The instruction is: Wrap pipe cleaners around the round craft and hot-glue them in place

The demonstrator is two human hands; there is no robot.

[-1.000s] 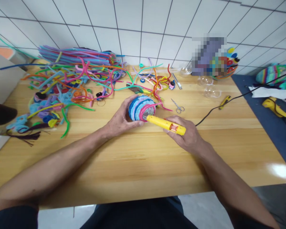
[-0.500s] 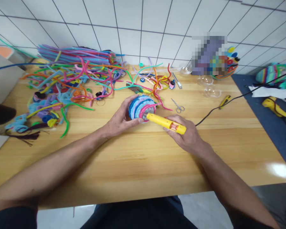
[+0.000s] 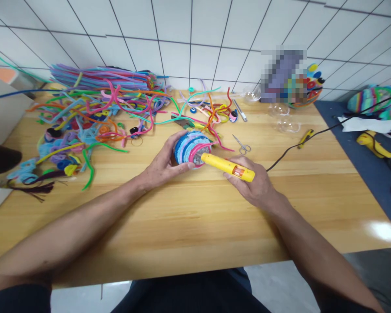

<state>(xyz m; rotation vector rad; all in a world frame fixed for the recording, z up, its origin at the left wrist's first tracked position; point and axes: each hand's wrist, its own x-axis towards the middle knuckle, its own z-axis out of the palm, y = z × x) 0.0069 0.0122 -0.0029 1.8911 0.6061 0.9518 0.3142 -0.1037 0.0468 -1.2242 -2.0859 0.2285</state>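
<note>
My left hand (image 3: 169,158) is wrapped round a ball (image 3: 190,145) covered in rings of blue, lilac and pink pipe cleaner. A greyish, see-through patch shows on its right side, bordered by a pink ring with a loose pink end. In my right hand (image 3: 252,182) is a yellow hot glue gun (image 3: 228,165), its tip at that bare patch; whether it touches cannot be made out. A black cord (image 3: 289,150) trails to the right from behind my right hand. Small scissors (image 3: 243,145) lie just beyond it on the wooden table (image 3: 182,230).
Pipe cleaners (image 3: 104,78) lie bundled and tangled at the back left. Pliers (image 3: 182,121) rest behind the ball. Clear plastic spheres (image 3: 288,124), a yellow cutter (image 3: 305,139) and a pen-like tool (image 3: 240,111) are toward the right. A second yellow tool (image 3: 373,143) sits on a blue surface.
The glue gun's tip has shifted very slightly along the bare patch of the ball. Both hands keep their grip; the whole view has moved a little.
</note>
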